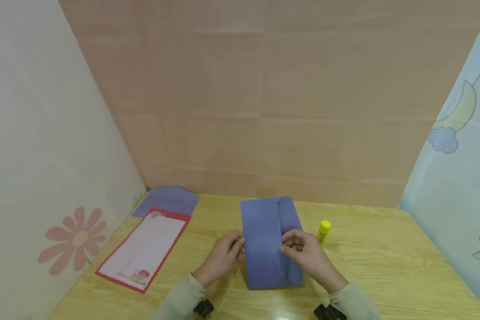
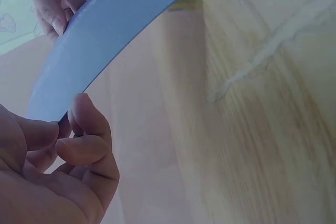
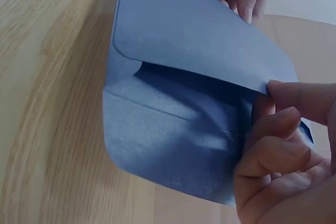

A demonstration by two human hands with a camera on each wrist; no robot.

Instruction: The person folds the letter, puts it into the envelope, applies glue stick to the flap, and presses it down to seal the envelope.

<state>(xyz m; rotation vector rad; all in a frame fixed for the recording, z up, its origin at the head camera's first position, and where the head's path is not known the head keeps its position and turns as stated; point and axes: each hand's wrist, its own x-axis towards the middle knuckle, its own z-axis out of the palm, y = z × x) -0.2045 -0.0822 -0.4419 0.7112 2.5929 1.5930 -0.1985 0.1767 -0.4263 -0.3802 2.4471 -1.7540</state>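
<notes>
Had the blue envelope (image 1: 262, 244) mostly between both grips, pinched its edge (image 1: 243, 218) with left hand (image 1: 225, 252) and pocket lip (image 3: 205, 62) with right hand (image 1: 307, 254).

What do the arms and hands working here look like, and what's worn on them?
Each grip is a bare human hand: left hand and right hand, both ungloved. Pale beige sleeves reach the wrists, with small black devices worn by the cuffs.

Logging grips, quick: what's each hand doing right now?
Left hand: closed, holding the blue envelope by its edge.
Right hand: closed, pinching the same envelope.
</notes>
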